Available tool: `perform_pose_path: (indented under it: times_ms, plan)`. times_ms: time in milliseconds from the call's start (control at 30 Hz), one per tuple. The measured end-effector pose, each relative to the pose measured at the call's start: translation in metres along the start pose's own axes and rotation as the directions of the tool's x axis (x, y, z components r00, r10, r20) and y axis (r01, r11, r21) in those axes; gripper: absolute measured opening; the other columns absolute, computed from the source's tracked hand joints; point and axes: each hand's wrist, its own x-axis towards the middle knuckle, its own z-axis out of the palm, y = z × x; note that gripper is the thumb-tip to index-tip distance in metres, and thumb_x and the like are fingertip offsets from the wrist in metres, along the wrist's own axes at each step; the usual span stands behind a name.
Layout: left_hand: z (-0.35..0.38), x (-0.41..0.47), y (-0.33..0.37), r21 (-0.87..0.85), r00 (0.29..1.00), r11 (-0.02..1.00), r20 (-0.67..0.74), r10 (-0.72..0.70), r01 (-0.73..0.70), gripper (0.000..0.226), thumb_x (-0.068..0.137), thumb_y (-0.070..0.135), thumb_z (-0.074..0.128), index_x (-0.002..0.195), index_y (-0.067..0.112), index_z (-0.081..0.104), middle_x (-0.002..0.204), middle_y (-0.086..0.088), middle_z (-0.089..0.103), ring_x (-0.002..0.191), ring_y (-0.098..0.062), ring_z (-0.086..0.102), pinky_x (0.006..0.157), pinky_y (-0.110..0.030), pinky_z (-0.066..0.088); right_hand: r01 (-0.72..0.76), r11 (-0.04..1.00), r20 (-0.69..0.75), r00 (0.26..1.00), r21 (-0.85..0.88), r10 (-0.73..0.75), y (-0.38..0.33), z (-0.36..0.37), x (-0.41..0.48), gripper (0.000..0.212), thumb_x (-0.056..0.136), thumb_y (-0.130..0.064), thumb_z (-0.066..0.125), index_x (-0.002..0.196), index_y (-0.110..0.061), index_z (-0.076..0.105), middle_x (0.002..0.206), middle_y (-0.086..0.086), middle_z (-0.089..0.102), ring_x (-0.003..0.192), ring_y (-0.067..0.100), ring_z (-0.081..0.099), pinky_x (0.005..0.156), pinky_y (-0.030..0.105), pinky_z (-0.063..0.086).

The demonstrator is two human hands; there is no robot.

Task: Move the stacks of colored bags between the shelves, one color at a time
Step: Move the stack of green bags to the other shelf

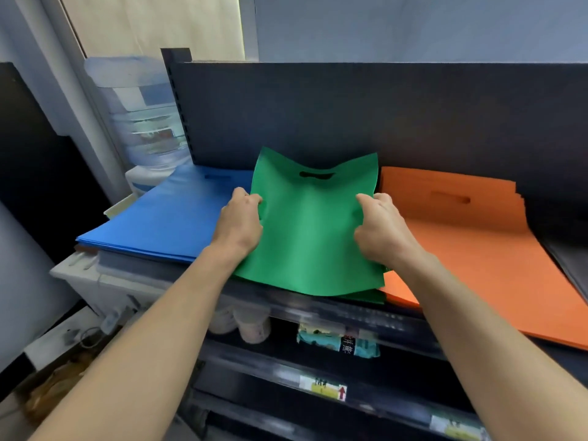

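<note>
**Q:** Hand pose?
**A:** I log both arms reaching forward over the dark shelf (286, 308). My left hand (240, 218) grips the left edge of the flat green fabric bag (308, 237), fingers curled round it. My right hand (380, 227) pinches the right edge likewise. The bag lies between the blue bag stack (171, 214) and the orange bag stack (471, 249), its far end with the cut-out handle curling upward.
**Q:** Anything obscured?
**A:** Most fingertips are hidden by the fabric. More green shows beneath the near right corner; I cannot count layers. The orange bag stack is cut off at right.
**Q:** Writing?
**A:** The teal packet (339, 342) on the lower shelf carries characters too blurred to read. A shelf label (323, 388) shows a red arrow.
</note>
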Motion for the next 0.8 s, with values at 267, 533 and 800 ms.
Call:
perform_pose_path:
  times_ms: [267, 533, 800]
  plan:
    - [0.011, 0.019, -0.018, 0.034, 0.995, 0.998, 0.081, -0.058, 0.056, 0.046, 0.087, -0.010, 0.037, 0.129, 0.004, 0.049, 0.124, -0.016, 0.040, 0.105, -0.036, 0.048, 0.084, -0.042, 0.042, -0.068, 0.990, 0.030, 0.997, -0.127, 0.072, 0.003, 0.018, 0.015, 0.029, 0.088, 0.002, 0.042, 0.116, -0.002, 0.048, 0.123, 0.017, 0.043, 0.106, 0.037, 0.049, 0.081, 0.039, 0.041]
    - [-0.004, 0.024, 0.050, -0.037, 0.976, 0.980, -0.101, 0.192, -0.196, 0.039, 0.087, -0.004, 0.041, 0.122, 0.005, 0.055, 0.123, -0.013, 0.046, 0.111, -0.031, 0.045, 0.094, -0.039, 0.037, 0.014, 0.956, -0.224, 0.971, -0.293, -0.083, 0.004, -0.023, 0.002, 0.026, 0.089, -0.009, 0.048, 0.115, -0.008, 0.051, 0.116, 0.013, 0.054, 0.104, 0.034, 0.046, 0.076, 0.038, 0.035]
    - [-0.010, -0.017, 0.193, -0.147, 0.704, 0.712, -0.379, 0.600, -0.686, 0.033, 0.084, 0.000, 0.047, 0.113, 0.003, 0.062, 0.107, -0.016, 0.058, 0.095, -0.034, 0.057, 0.084, -0.049, 0.047, -0.050, 0.915, -0.445, 0.883, -0.400, -0.146, 0.062, -0.098, -0.060, 0.031, 0.094, -0.023, 0.046, 0.123, -0.012, 0.049, 0.121, 0.007, 0.055, 0.110, 0.030, 0.046, 0.087, 0.039, 0.038]
